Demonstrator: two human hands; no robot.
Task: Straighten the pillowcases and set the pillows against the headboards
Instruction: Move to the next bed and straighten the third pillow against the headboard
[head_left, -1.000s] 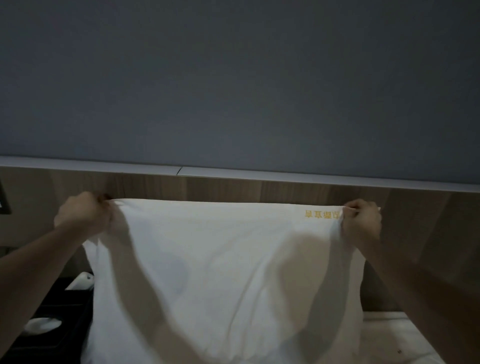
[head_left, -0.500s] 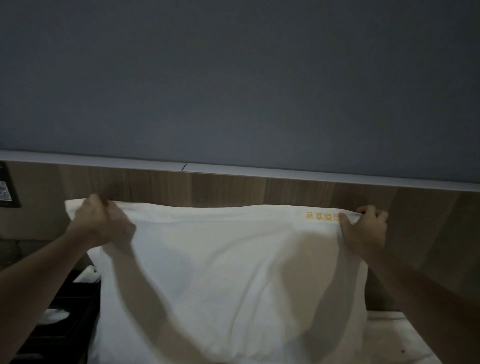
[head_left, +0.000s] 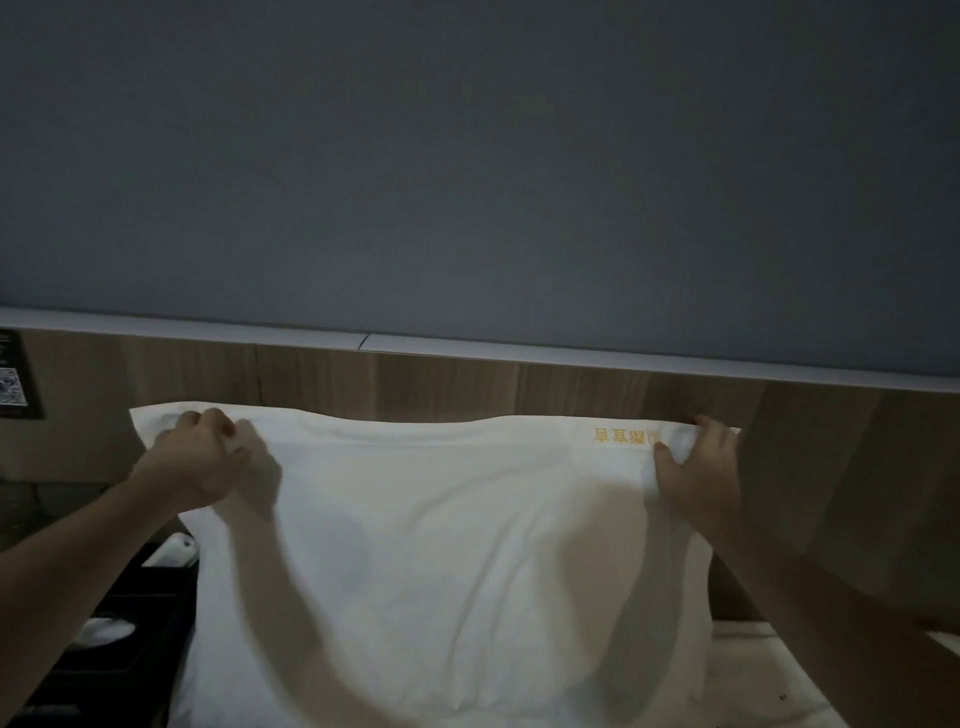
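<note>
A white pillow (head_left: 441, 561) in a white pillowcase with yellow embroidered characters (head_left: 626, 435) near its top right stands upright in front of the wooden headboard (head_left: 441, 379). My left hand (head_left: 200, 460) grips the pillowcase fabric near the top left corner, and the flat corner flap sticks out to its left. At the top right corner my right hand (head_left: 698, 467) pinches the case, thumb in front and fingers over the edge. The pillow's lower part runs out of view.
A grey wall (head_left: 467, 156) rises above the headboard's pale top ledge (head_left: 571, 349). At the left are a dark wall panel with a QR label (head_left: 13, 384) and a black bedside tray holding white items (head_left: 104, 631). White bedsheet (head_left: 748, 675) shows at the lower right.
Both hands have pulled the pillowcase's top edge outward and flatter. The left corner flap now shows beyond my left hand, and the view has dropped a little.
</note>
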